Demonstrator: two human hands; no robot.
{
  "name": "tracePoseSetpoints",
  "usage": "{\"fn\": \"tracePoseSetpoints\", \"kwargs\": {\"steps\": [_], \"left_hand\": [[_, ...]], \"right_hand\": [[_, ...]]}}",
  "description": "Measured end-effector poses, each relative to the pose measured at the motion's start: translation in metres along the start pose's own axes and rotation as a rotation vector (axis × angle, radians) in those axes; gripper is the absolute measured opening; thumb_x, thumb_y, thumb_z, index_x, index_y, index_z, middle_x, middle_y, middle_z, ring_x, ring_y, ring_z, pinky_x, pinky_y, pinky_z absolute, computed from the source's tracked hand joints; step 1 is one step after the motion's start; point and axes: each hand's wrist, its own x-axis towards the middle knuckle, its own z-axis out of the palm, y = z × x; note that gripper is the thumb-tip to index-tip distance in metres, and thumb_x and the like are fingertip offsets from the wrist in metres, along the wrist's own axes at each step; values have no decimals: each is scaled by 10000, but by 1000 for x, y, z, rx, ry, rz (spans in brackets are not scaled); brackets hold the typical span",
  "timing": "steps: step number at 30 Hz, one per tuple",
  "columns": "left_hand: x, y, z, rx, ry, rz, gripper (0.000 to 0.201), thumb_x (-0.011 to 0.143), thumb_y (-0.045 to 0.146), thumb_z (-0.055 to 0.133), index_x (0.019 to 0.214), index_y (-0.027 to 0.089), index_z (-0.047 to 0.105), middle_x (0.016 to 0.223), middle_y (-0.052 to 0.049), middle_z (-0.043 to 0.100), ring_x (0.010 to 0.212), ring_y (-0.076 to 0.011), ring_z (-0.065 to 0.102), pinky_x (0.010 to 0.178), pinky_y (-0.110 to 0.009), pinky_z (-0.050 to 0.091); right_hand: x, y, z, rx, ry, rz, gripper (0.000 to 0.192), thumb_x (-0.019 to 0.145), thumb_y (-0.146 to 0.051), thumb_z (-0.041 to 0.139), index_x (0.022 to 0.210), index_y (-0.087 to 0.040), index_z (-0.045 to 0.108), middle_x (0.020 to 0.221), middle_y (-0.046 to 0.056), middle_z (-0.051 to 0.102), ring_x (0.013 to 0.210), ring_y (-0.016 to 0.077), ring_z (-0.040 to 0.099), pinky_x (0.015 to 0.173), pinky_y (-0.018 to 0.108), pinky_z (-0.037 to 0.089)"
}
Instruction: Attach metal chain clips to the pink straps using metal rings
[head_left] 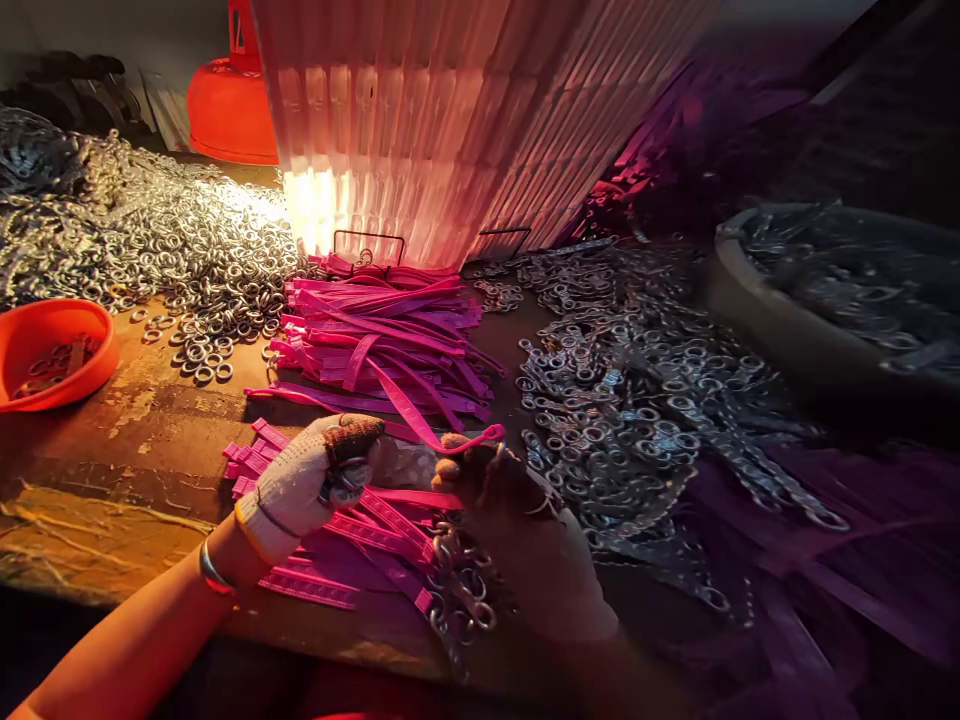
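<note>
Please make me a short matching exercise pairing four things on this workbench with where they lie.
Things:
1. orange bowl
2. pink straps
3. loose metal rings
4. grey tub

Places:
A. far right, in shadow
B. left edge of the bench
C. stacked in the middle, before the hands
D. heaped at back left, beside the lamp

Pairs: 1-B, 2-C, 3-D, 4-A

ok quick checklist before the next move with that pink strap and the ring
1. Left hand grips a metal ring at the fingertips: ok.
2. Right hand pinches the pink strap at its looped end: ok.
3. Strap threaded through the ring: cannot tell, the fingers hide it.
4. Strap pile within reach ahead: ok.
5. Loose rings heaped to the left: ok.
6. Light on the right hand: not ok, it sits in shadow.
</note>
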Motion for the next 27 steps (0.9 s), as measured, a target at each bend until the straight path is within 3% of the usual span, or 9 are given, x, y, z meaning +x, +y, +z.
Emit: {"fn": "tracePoseSetpoints", "kwargs": {"steps": [3,7,11,14,16,18,21,24,27], "left_hand": [[-7,0,13,225,-17,87,229,789,338,724,766,130,630,520,56,446,373,-31,351,329,-144,253],[-14,0,28,381,71,145,299,770,367,731,943,126,691,576,27,547,409,-53,428,350,-160,283],[-19,-7,34,487,78,214,295,786,353,716,959,114,710,630,0,605,471,-56,469,422,-168,358],[-23,-15,31,582,69,234,331,798,378,722,999,116,717,740,-36,670,556,-72,524,493,-177,411],[-23,-20,27,599,64,226,368,799,398,726,1042,122,712,805,-53,698,609,-90,562,542,-189,444],[-22,-24,23,587,53,214,387,797,397,729,1076,129,709,886,-71,720,682,-116,604,605,-207,480],[-20,-27,21,594,30,197,364,805,379,717,1073,133,723,954,-88,730,769,-148,633,661,-223,498],[-19,-27,20,651,-5,170,329,827,379,694,1054,145,743,956,-90,728,768,-145,627,649,-215,488],[-18,-22,14,574,49,122,342,804,401,717,1041,155,732,806,-54,695,595,-97,562,508,-187,426]], "right_hand": [[-3,1,2,-180,26,-16,356,943,-474,477,1130,-240,671,1074,47,707,941,181,679,762,393,555],[-11,-9,9,-77,53,11,317,896,-487,575,1067,-252,703,1035,72,719,892,223,682,730,397,582],[-23,-16,18,160,48,176,342,894,-522,584,960,-209,705,686,40,673,517,178,588,472,320,512],[-29,-18,23,184,-13,299,327,847,-497,665,959,-191,700,511,-15,561,430,151,509,397,266,424],[-29,-19,25,132,-49,261,348,852,-498,658,1027,-200,706,608,5,628,521,162,567,477,271,479],[-27,-21,28,43,-123,153,347,878,-483,629,1074,-211,718,812,47,706,716,197,642,662,307,547],[-22,-20,32,-37,-260,50,331,927,-443,570,1112,-216,725,1045,76,715,973,244,643,893,364,525],[-19,-17,33,-54,-310,37,330,952,-416,534,1156,-220,705,1091,75,710,1011,253,639,923,385,521],[-22,-19,29,-64,-261,27,285,931,-397,574,1122,-235,709,1039,67,721,961,243,660,914,389,537]]}}
